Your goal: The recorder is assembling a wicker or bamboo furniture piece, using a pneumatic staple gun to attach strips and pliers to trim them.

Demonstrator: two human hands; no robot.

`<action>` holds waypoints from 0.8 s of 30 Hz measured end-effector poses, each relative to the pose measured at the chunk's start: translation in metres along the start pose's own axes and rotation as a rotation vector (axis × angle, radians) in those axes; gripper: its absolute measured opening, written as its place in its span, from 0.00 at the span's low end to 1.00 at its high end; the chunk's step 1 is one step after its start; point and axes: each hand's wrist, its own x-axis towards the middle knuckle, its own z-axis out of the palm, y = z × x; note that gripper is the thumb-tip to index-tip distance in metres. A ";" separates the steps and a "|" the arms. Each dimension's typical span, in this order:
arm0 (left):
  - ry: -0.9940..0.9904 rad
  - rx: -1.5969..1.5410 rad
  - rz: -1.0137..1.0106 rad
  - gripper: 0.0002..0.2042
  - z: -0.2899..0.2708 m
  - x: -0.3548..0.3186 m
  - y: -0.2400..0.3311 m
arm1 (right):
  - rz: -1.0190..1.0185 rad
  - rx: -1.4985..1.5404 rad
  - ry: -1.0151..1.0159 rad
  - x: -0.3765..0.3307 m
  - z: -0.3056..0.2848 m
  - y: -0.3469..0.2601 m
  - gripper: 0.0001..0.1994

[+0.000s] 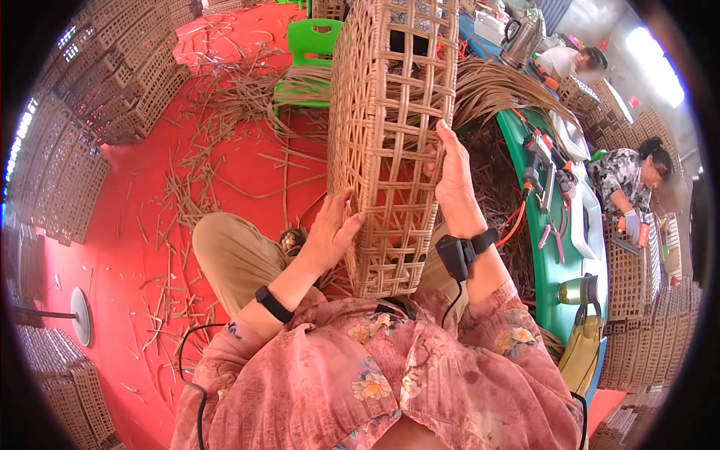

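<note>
A tall brown woven basket (386, 161) with an open lattice stands on edge in front of my body, between my knees. My left hand (332, 231) holds its near left side, the fingers against the weave and the thumb along a corner. On the opposite side, my right hand (455, 180) grips the lattice edge higher up, its thumb side upward and some fingertips inside the weave. The basket's top runs out of view. Dark bands circle both wrists, and a small black device (455, 257) is strapped to the right one.
Loose cane strips (184, 202) litter the red floor. A green chair (309, 45) is ahead, beside heaped strands (506, 82). A green table (529, 195) with tools stands right; two people (630, 176) work beyond it. Stacked woven panels (124, 75) rise left.
</note>
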 end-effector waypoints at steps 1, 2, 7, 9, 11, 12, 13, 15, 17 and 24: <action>0.024 0.042 0.015 0.34 -0.004 -0.003 0.002 | -0.010 -0.009 0.010 -0.004 0.004 0.003 0.14; 0.046 0.086 0.030 0.34 -0.011 -0.006 0.003 | -0.019 -0.016 0.021 -0.009 0.011 0.006 0.14; 0.061 -0.031 -0.064 0.42 -0.023 -0.024 0.002 | 0.026 0.052 -0.039 -0.037 0.037 0.030 0.17; 0.096 0.026 -0.060 0.42 -0.023 -0.027 -0.002 | 0.028 0.049 -0.031 -0.048 0.044 0.036 0.17; 0.129 0.083 -0.053 0.43 -0.024 -0.029 -0.001 | 0.024 0.044 -0.025 -0.051 0.043 0.031 0.17; 0.097 0.042 -0.060 0.42 -0.025 -0.029 0.003 | -0.097 -0.027 -0.135 -0.047 0.039 0.025 0.16; 0.065 0.000 -0.066 0.41 -0.025 -0.028 0.006 | -0.218 -0.100 -0.243 -0.042 0.034 0.017 0.16; 0.040 0.050 -0.045 0.40 -0.023 -0.027 0.005 | -0.294 -0.129 -0.268 -0.031 0.036 -0.002 0.18; 0.011 0.099 -0.025 0.38 -0.019 -0.027 0.002 | -0.336 -0.093 -0.281 -0.015 0.043 -0.020 0.18; 0.077 -0.362 -0.076 0.32 -0.044 -0.013 -0.032 | -0.092 0.176 -0.327 0.020 0.081 -0.025 0.13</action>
